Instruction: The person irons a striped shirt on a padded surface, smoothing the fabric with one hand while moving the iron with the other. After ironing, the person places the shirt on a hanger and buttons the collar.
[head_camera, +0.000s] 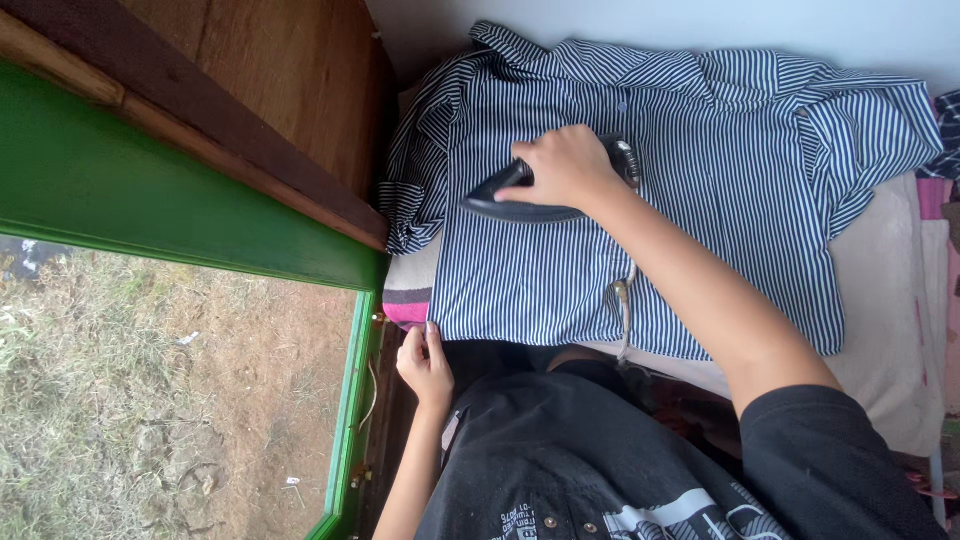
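Observation:
A blue and white striped shirt lies spread flat on a padded surface. My right hand grips the handle of a dark clothes iron, which rests on the shirt near its button line. The iron's cord hangs down over the shirt's near edge. My left hand is by the shirt's near corner, its fingers pinching or touching the hem at the edge of the surface.
A pale cloth cover lies under the shirt, with a pink striped edge at the left. A green window frame and brown wooden panel stand to the left, with bare ground outside. A white wall is behind.

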